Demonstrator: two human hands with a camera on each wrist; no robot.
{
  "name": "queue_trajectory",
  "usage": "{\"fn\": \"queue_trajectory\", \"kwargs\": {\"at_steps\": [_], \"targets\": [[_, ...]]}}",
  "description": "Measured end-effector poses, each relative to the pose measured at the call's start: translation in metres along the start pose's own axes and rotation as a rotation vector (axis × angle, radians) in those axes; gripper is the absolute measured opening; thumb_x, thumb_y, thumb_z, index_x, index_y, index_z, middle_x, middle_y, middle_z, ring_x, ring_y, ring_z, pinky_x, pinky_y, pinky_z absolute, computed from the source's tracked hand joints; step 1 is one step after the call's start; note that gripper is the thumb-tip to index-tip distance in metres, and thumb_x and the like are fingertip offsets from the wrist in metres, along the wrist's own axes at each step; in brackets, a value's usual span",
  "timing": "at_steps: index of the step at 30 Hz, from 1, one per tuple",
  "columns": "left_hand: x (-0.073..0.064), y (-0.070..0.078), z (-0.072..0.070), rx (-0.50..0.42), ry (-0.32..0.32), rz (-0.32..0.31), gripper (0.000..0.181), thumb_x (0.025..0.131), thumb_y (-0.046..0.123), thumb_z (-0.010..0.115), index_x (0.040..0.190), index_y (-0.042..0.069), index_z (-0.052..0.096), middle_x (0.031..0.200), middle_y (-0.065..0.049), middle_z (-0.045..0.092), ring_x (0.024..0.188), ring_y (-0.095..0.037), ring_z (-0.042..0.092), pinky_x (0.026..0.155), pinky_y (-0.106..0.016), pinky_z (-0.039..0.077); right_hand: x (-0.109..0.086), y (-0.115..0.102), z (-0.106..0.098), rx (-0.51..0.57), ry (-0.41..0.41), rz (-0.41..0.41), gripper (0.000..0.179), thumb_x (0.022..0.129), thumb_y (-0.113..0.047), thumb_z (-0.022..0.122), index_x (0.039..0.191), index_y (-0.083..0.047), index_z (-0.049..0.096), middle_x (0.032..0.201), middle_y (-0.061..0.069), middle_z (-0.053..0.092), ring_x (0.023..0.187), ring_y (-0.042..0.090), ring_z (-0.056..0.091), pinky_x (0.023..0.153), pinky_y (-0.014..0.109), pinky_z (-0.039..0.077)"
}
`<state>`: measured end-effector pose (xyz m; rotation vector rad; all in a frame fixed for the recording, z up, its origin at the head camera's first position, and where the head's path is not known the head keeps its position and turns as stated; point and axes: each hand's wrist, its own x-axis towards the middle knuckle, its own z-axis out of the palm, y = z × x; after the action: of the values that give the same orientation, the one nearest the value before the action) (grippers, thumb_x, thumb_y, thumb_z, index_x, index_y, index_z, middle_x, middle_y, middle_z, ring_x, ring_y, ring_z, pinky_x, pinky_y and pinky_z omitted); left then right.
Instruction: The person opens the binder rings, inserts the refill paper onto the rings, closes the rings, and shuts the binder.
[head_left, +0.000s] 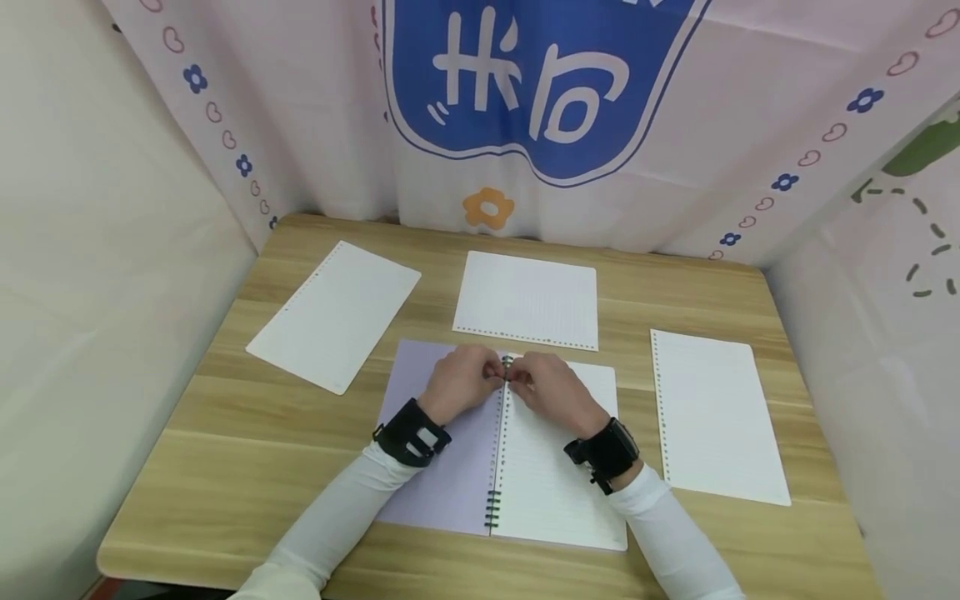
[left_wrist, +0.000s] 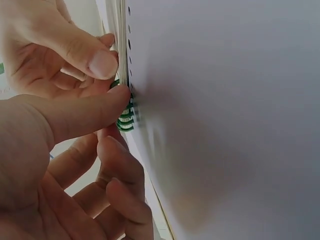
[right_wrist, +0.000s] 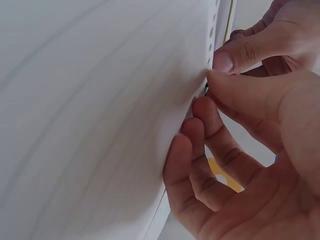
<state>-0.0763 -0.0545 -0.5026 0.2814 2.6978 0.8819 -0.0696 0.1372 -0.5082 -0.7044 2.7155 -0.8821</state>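
- Notebook (head_left: 517,454) open on the desk (head_left: 247,467), near middle, between the forearms; purple cover (head_left: 453,487) left, white lined pages (head_left: 558,500) right.
- Key relation: spine's long axis runs near to far, between the hands; both hands meet at its far part, about equally close.
- Left hand (head_left: 461,379): on the spine's left, narrow, thumb and finger pinching at the far green rings (head_left: 507,360).
- Right hand (head_left: 553,390): on the spine's right, also a tight pinch at the spine; exact ring hidden by fingers.
- Near green rings (head_left: 492,508) at spine's near end, no hand there.
- Loose punched sheets: left sheet (head_left: 337,317), far sheet (head_left: 525,298), right sheet (head_left: 718,417), all apart from the hands.
- Writing: white characters (head_left: 486,58) on the backdrop's blue shield (head_left: 525,50), cropped at top, can't read reliably. No readable brand on notebook.
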Motion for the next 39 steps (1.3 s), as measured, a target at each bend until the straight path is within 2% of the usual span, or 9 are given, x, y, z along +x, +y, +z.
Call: {"fn": "queue_trajectory", "kwargs": {"at_steps": [5,9,11,18,23,30,33,39], "targets": [[0.0019,-0.0030,-0.0001,-0.012,0.002,0.010,0.007,0.089,0.017,0.087,0.090,0.020,0.081,0.083,0.007,0.074,0.073,-0.009,0.065,0.065,-0.029,0.052,-0.0002,0.0019,-0.0009,0.018,-0.023,0.002,0.009,0.098,-0.011,0.078,0.105,-0.015,0.082,0.095,-0.005,0.071,0.088,0.009,0.064,0.080,0.031,0.056],[0.0044,-0.0073,-0.0001,0.019,0.001,0.013,0.006,0.091,0.019,0.087,0.092,0.021,0.082,0.085,0.008,0.075,0.074,-0.008,0.065,0.065,-0.028,0.052,-0.0007,0.0011,0.0010,0.002,-0.031,-0.020,0.005,0.096,-0.012,0.080,0.099,-0.015,0.083,0.093,-0.006,0.069,0.086,0.009,0.062,0.078,0.030,0.055],[0.0057,-0.0087,-0.0007,0.038,0.006,0.017,0.005,0.091,0.019,0.086,0.093,0.021,0.082,0.085,0.008,0.075,0.074,-0.008,0.065,0.065,-0.028,0.051,0.0001,0.0004,0.0019,0.007,-0.023,-0.018,0.004,0.096,-0.012,0.080,0.098,-0.015,0.082,0.093,-0.006,0.069,0.085,0.008,0.062,0.077,0.030,0.055],[0.0083,-0.0063,-0.0015,0.056,-0.007,0.034,0.006,0.090,0.018,0.087,0.092,0.021,0.083,0.082,0.009,0.073,0.072,-0.008,0.064,0.063,-0.028,0.051,0.0019,0.0006,0.0033,0.053,0.039,0.011,0.012,0.097,-0.007,0.078,0.108,-0.013,0.079,0.099,-0.002,0.074,0.090,0.011,0.067,0.079,0.032,0.057],[0.0068,-0.0045,-0.0015,0.060,-0.012,0.031,0.005,0.091,0.017,0.086,0.092,0.021,0.083,0.083,0.008,0.073,0.073,-0.008,0.064,0.064,-0.028,0.051,0.0023,0.0002,0.0047,0.061,0.049,0.013,0.012,0.095,-0.005,0.079,0.105,-0.010,0.080,0.098,0.000,0.074,0.090,0.012,0.069,0.080,0.032,0.058],[0.0016,-0.0049,-0.0054,0.046,-0.015,-0.027,0.006,0.090,0.015,0.086,0.089,0.019,0.082,0.078,0.007,0.070,0.069,-0.011,0.063,0.062,-0.030,0.050,0.0054,-0.0033,0.0069,0.165,0.012,0.031,0.010,0.096,-0.008,0.080,0.105,-0.008,0.080,0.099,0.002,0.076,0.089,0.011,0.070,0.080,0.030,0.059],[0.0021,-0.0039,-0.0058,0.033,-0.021,-0.030,0.006,0.090,0.014,0.085,0.089,0.019,0.082,0.077,0.007,0.069,0.069,-0.012,0.063,0.062,-0.030,0.050,0.0070,-0.0024,0.0076,0.159,0.036,0.040,0.005,0.095,-0.009,0.081,0.100,-0.010,0.080,0.094,0.000,0.076,0.084,0.008,0.068,0.076,0.027,0.057],[0.0055,-0.0011,-0.0017,0.013,-0.029,-0.008,0.007,0.089,0.012,0.084,0.085,0.018,0.081,0.075,0.006,0.068,0.065,-0.012,0.063,0.059,-0.029,0.051,0.0078,-0.0016,0.0047,0.043,0.075,0.046,0.004,0.094,-0.014,0.083,0.094,-0.010,0.081,0.088,-0.003,0.075,0.079,0.008,0.065,0.071,0.028,0.055]]}}
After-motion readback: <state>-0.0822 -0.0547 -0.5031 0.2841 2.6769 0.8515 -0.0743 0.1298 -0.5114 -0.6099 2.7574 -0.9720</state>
